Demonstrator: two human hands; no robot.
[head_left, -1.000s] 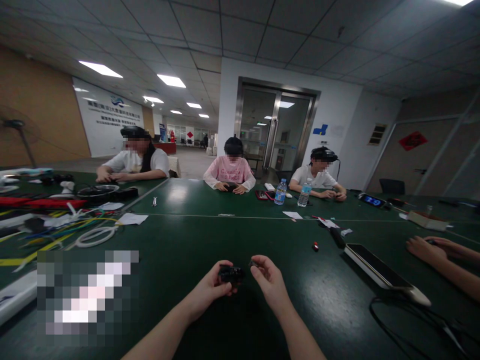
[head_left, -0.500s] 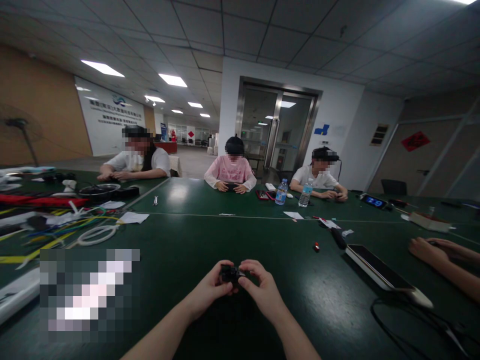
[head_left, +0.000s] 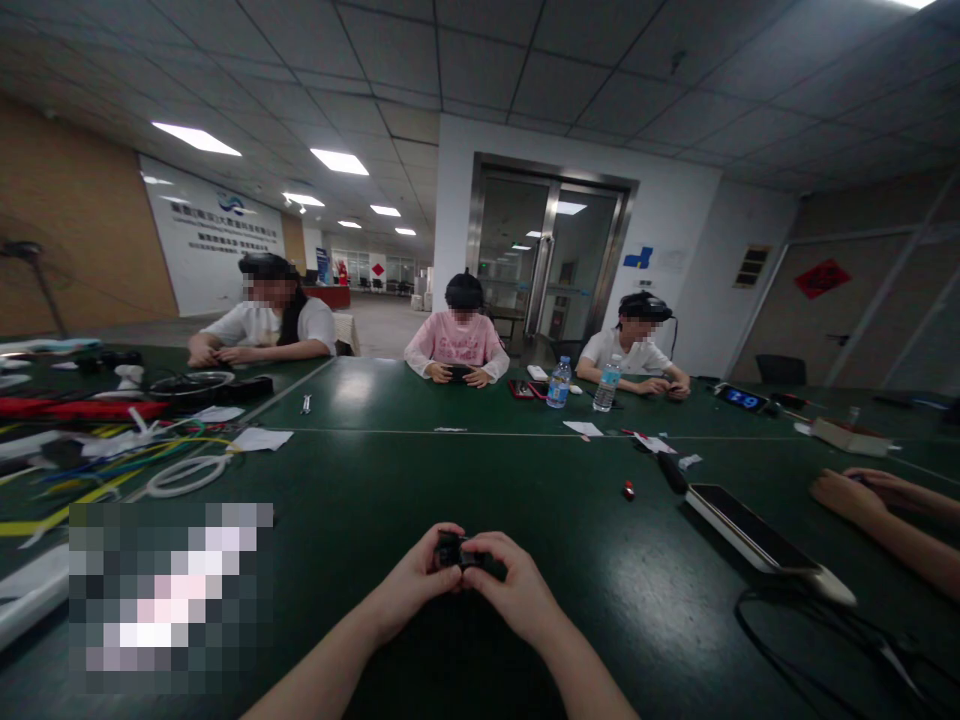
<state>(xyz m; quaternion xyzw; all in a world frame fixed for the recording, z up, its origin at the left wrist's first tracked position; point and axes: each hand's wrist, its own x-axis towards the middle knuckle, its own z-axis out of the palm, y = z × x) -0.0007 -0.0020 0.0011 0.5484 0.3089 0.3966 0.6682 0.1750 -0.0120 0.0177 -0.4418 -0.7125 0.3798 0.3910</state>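
By the left hand (head_left: 416, 575), with its fingers curled and its thumb closed in, a small black object (head_left: 450, 553) is held at the lower centre of the frame; its right end is pinched by the right hand (head_left: 517, 580), which is also nearly closed. Whether a separate piece is covered by these fingers cannot be told. The step in hand is judged to be fine two-handed work at this end, for which a firm left hold and small, controlled right-hand movements seem to be called for. The object is seen as compact and uneven in outline, perhaps of hard plastic. The smooth, dark green table (head_left: 360, 500) is marked by soft reflections. At the right, a flat slab (head_left: 754, 525) with glossy black top and pale edge is laid; at the left, a white hose (head_left: 187, 476) is coiled near thin paper (head_left: 261, 439).
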